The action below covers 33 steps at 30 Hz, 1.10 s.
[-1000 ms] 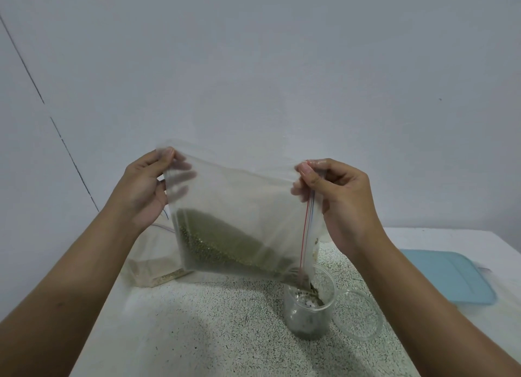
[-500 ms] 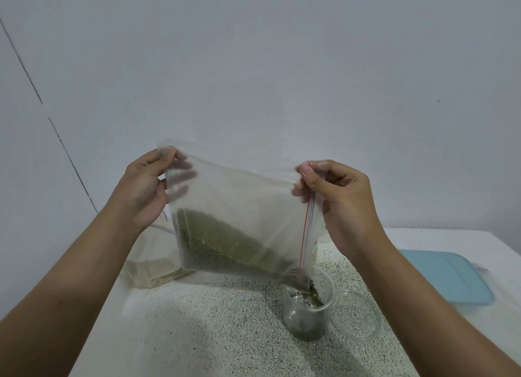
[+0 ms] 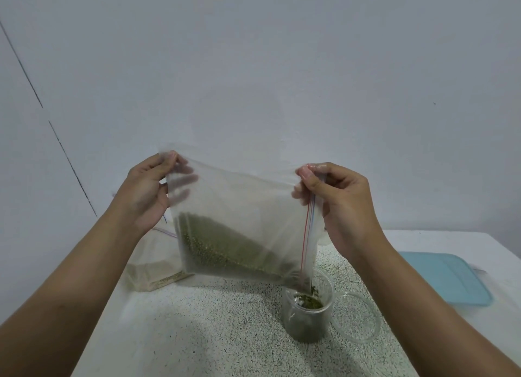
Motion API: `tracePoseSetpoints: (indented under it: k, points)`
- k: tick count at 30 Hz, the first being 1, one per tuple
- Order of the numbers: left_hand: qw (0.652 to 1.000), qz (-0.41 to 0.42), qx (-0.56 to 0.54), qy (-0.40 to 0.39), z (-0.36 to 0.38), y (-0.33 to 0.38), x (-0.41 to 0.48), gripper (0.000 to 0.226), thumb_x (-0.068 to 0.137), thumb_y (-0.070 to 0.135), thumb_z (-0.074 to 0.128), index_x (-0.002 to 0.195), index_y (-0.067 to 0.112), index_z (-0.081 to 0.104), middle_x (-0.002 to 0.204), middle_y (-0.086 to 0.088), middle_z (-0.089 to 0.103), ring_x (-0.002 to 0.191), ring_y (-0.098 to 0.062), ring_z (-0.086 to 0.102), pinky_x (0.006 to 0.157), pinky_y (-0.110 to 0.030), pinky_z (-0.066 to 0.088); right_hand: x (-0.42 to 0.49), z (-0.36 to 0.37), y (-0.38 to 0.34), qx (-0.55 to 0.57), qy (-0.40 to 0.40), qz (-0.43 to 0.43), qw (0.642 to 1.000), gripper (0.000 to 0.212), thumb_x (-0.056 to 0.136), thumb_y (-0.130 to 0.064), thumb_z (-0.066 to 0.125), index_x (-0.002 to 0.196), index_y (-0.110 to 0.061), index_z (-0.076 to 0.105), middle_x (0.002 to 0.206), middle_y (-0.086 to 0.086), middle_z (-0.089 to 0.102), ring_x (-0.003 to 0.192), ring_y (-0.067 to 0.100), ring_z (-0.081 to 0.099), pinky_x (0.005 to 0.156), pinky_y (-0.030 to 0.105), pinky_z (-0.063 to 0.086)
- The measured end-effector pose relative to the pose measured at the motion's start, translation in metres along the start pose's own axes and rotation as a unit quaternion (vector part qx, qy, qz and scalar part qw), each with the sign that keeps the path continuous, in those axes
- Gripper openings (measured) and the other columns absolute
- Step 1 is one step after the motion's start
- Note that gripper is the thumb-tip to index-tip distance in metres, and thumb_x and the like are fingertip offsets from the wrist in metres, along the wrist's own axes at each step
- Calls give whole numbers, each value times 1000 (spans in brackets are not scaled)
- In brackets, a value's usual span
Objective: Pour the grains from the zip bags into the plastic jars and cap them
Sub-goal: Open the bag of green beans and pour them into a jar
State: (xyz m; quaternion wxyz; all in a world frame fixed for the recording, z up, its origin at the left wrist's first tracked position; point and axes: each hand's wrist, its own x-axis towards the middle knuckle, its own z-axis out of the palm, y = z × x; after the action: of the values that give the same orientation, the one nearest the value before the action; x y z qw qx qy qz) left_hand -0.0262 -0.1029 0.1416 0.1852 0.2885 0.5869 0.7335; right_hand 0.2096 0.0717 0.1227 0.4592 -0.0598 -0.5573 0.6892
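- Our left hand (image 3: 146, 190) pinches the zip bag (image 3: 239, 224) by its upper left corner; our right hand (image 3: 341, 199) grips the corner by the zip strip.
- The bag hangs tilted above the plastic jar (image 3: 307, 314), green grains (image 3: 225, 249) spilling from its lowest corner into the jar.
- Just right of the jar, a clear lid (image 3: 355, 317) lies on the speckled tabletop (image 3: 211, 326).

blue tray (image 3: 442, 278): flat, right side of speckled table (image 3: 225, 334) | wall (image 3: 282, 66): plain grey

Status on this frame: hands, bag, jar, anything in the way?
Left hand and right hand grip zip bag corners. Green grains pouring into open jar. Lid beside jar; nothing blocking.
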Motion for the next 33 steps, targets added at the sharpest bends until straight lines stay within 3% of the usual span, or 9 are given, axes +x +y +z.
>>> tracePoseSetpoints:
  k: [9,16,33]
  points:
    - [1000,3,4,-2,0,5,1,26,104,26,54,84,19,69,85,0,71,84,-18,76,78,-38,52,0,1,-4,1,2,-6,1000,22,79,-11,75,94,5,71,72,8,70,64,24,67,59,29,48]
    - [1000,-1,6,-4,1,3,1,28,103,26,55,81,20,70,84,0,72,85,-19,76,80,-40,50,0,0,-1,-2,1,-5,1000,10,83,-7,73,90,1,73,72,7,70,64,24,67,60,29,47]
    - [1000,4,10,-5,2,4,4,23,103,27,55,87,18,68,84,1,72,85,-18,76,81,-39,49,3,-1,0,-4,6,-7,1000,13,86,-4,71,94,7,71,71,8,69,65,24,66,60,30,48]
